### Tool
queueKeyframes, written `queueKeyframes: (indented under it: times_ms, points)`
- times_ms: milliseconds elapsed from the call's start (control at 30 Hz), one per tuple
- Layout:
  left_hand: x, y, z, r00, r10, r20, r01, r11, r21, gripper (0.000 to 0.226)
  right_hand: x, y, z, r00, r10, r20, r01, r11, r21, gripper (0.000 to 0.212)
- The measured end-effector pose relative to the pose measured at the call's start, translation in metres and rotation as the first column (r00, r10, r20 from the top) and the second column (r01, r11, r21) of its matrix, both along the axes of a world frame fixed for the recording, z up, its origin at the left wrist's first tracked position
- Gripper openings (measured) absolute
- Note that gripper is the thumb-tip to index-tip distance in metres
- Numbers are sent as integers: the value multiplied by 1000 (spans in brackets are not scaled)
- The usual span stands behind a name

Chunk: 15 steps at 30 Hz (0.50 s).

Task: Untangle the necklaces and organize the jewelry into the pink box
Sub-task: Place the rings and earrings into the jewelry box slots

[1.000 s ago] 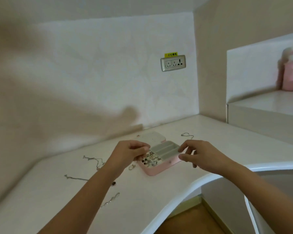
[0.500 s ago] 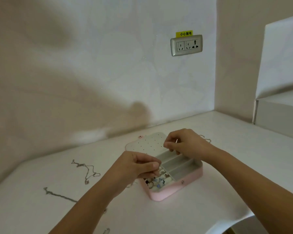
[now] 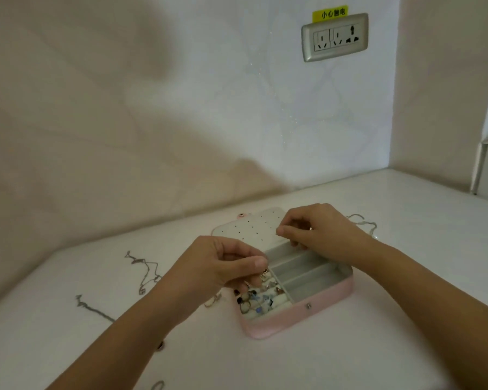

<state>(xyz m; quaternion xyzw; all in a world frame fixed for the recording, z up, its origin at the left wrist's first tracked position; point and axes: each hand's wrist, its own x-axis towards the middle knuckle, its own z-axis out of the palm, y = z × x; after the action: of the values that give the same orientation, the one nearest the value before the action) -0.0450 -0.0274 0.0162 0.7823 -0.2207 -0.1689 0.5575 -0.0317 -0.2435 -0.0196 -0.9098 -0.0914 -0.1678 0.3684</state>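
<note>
Several rings (image 3: 257, 299) are already parked in the left end of the pink box (image 3: 302, 315). It lies open mid-surface, with its holed lid (image 3: 245, 229) flat toward the back edge, and the long slots (image 3: 307, 280) beside the rings look bare. Left hand (image 3: 223, 266) pinches a small gold piece (image 3: 264, 273) over the rings. Right hand (image 3: 319, 229) pinches a tiny piece (image 3: 277, 233) at the lid, too small to name.

Maybe halfway, I'd say: two chains (image 3: 144, 268) (image 3: 93, 308) sprawl toward the left edge, another chain (image 3: 364, 223) lies toward the back right corner — none boxed. Open surface (image 3: 420, 277) right of the box looks roomy for untangling.
</note>
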Motion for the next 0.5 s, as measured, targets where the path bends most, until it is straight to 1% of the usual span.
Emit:
queueKeyframes:
  times_ms: [133,200,333,500]
  points:
    - [2,-3,-5,994,25,-108,-26,1000,-8,22,4,4,-7,1000,21,23,-17,987,-161,14]
    - [5,-1,-10,989,26,-146,-29,999,-19,20,6,6,-9,999,43,25,-36,977,-208,16]
    - [6,-3,-13,991,2,-131,-2,1000,6,17,11,8,-9,998,48,51,-35,972,-231,18]
    - [2,-11,-11,998,24,-59,-19,996,90,8,12,10,-11,995,66,74,-44,964,-263,19]
